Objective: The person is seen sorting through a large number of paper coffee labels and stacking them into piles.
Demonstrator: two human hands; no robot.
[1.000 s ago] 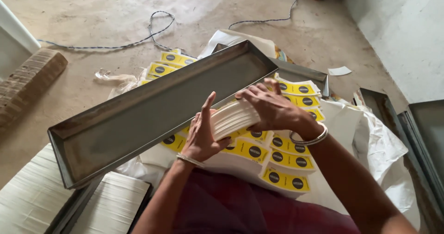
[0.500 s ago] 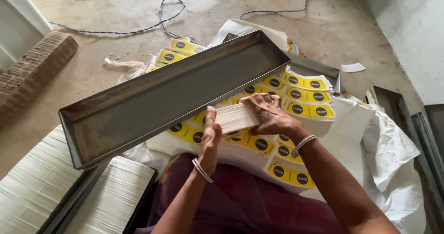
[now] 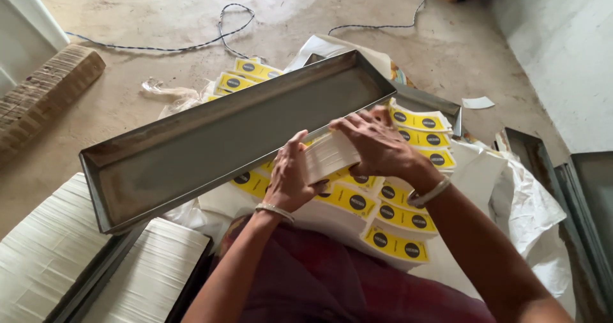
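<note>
A bare concrete floor [image 3: 159, 16] with a loose cable [image 3: 223, 32] lies beyond a long, shallow grey metal tray [image 3: 211, 144], which sits tilted above rows of yellow labels [image 3: 389, 217] with dark round marks. Both forearms reach in over the lap, the left hand [image 3: 287, 182] and right hand [image 3: 377, 147] meeting just at the tray's near rim. Their fingers are curled closed around a small white stack of paper slips [image 3: 327, 157], the left pressing one end and the right covering the other.

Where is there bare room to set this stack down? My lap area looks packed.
The long metal tray is bare inside, just beyond the left hand and right hand holding the white stack. Bare concrete floor lies past the cable. Yellow label piles crowd the space near the hands.
</note>
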